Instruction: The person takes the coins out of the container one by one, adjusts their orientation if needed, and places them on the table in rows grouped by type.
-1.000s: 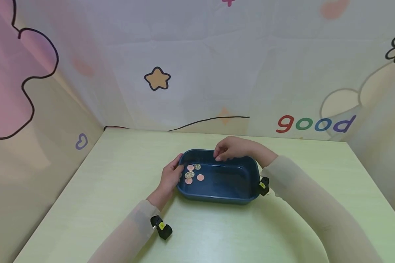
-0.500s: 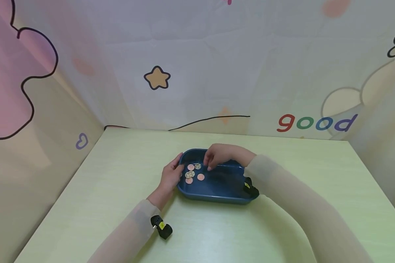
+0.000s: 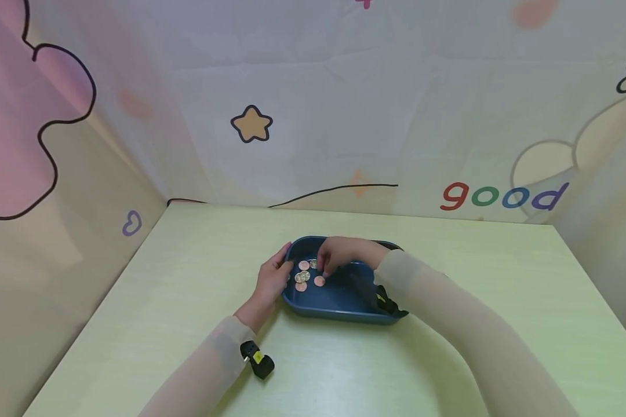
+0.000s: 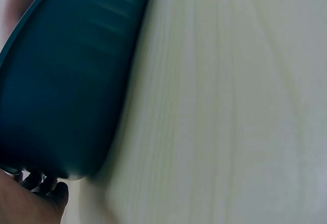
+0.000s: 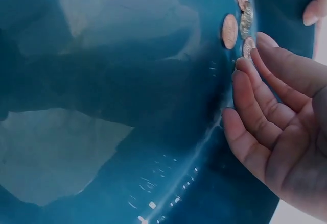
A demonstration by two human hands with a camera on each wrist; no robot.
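Note:
A deep blue rectangular tray (image 3: 339,316) rests on the table, its outer wall also filling the left of the left wrist view. My left hand (image 3: 269,282) grips its left end, thumb over the rim and fingers outside. Several coins lie at the tray's left: a copper-coloured coin (image 3: 319,281) sits apart from a cluster with overlapping gold-coloured coins (image 3: 302,277). My right hand (image 3: 341,253) reaches down inside, just right of the coins, with loosely bent fingers. In the right wrist view its thumb tip is close to another copper coin (image 5: 249,46); nothing shows between the fingers.
The pale yellow-green tabletop (image 3: 355,370) surrounds the tray. A printed cloth backdrop (image 3: 323,104) stands behind and along both sides. Small black cameras are worn at the wrists, the left wrist camera (image 3: 258,361) above the table and the right wrist camera (image 3: 388,302) over the tray's right part.
My right hand has moved left and down from the tray's far rim to beside the coins. My left hand, the tray and the coins have stayed in place.

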